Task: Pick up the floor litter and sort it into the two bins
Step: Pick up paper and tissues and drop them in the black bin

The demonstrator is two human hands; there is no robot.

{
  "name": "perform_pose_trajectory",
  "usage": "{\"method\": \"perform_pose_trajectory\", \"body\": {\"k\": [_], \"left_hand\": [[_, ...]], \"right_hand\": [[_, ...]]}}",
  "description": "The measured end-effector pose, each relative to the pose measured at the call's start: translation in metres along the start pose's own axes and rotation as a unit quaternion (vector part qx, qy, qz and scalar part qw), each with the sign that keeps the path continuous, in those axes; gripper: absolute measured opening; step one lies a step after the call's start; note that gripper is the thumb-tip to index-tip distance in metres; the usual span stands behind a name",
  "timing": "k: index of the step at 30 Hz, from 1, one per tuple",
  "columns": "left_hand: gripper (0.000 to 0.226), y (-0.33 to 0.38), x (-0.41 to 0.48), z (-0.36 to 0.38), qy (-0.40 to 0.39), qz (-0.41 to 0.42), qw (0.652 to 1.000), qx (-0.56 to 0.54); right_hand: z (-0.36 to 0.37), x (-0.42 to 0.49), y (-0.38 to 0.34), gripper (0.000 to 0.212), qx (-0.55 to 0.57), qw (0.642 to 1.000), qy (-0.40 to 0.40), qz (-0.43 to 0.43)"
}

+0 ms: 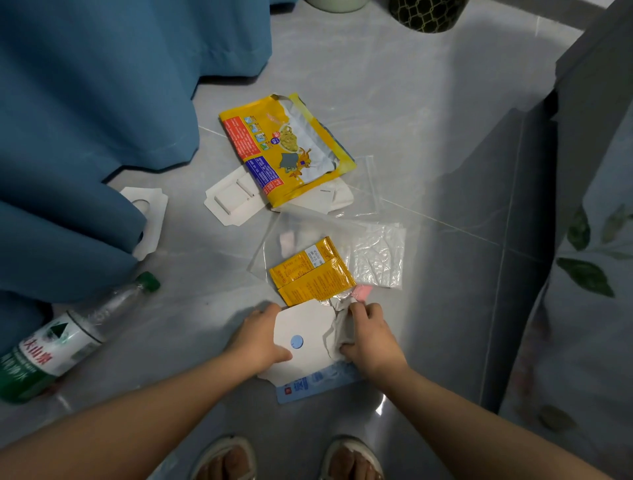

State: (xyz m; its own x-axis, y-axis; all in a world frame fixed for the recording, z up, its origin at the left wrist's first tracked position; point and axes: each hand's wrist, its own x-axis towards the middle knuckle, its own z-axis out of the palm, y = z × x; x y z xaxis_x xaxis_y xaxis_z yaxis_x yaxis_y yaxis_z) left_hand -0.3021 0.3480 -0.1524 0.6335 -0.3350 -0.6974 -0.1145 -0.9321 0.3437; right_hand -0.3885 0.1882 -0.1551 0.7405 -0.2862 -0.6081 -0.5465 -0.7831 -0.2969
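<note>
My left hand [258,337] grips the left edge of a white card [301,334] with a blue dot, low over the grey floor. My right hand [371,337] is closed on a crumpled grey tissue [337,330] at the card's right edge. A light-blue wrapper [315,383] lies under the card. Just beyond are an orange sachet [310,270], a small pink piece [362,292], clear plastic bags [376,255], a large yellow snack bag [286,147] and white card inserts [231,198]. Two bins, one pale [337,4] and one dark patterned [426,15], stand at the far top edge.
A plastic water bottle [72,337] with a green cap lies at the left. Blue curtains [85,120] hang along the left, partly covering another white card [150,219]. A grey cabinet [589,102] and floral fabric [589,274] line the right. My sandalled feet [287,459] are at the bottom.
</note>
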Motion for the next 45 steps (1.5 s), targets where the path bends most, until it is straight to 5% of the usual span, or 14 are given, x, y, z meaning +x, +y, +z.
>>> {"method": "perform_pose_trajectory", "body": {"k": [8, 13, 17, 21, 25, 33, 45], "left_hand": [[0.052, -0.005, 0.001, -0.006, -0.031, 0.011, 0.998, -0.044], [0.051, -0.008, 0.004, -0.022, -0.063, 0.027, 0.994, -0.084], [0.041, -0.01, 0.009, -0.05, -0.071, 0.04, 0.986, -0.144], [0.037, 0.0, 0.012, -0.077, -0.071, 0.044, 0.98, -0.182], [0.044, 0.017, 0.005, -0.113, -0.046, 0.039, 0.976, -0.21], [0.02, 0.071, -0.079, -0.227, 0.052, -0.058, 0.847, -0.526], [0.023, 0.191, -0.293, -0.443, 0.065, -0.008, 0.825, -0.562]], "right_hand": [[-0.003, 0.001, 0.0, 0.042, -0.08, 0.997, 0.006, -0.01], [-0.02, 0.007, 0.002, 0.016, 0.182, 0.983, -0.008, 0.026], [-0.036, 0.012, -0.003, 0.017, 0.428, 0.903, -0.012, 0.044], [-0.062, 0.024, -0.015, 0.015, 0.525, 0.848, -0.033, 0.063], [-0.096, 0.024, -0.034, 0.016, 0.55, 0.832, -0.024, 0.064], [-0.216, -0.045, -0.093, 0.018, 0.646, 0.758, 0.011, 0.089], [-0.466, -0.222, -0.211, 0.016, 0.68, 0.717, 0.091, 0.118]]}}
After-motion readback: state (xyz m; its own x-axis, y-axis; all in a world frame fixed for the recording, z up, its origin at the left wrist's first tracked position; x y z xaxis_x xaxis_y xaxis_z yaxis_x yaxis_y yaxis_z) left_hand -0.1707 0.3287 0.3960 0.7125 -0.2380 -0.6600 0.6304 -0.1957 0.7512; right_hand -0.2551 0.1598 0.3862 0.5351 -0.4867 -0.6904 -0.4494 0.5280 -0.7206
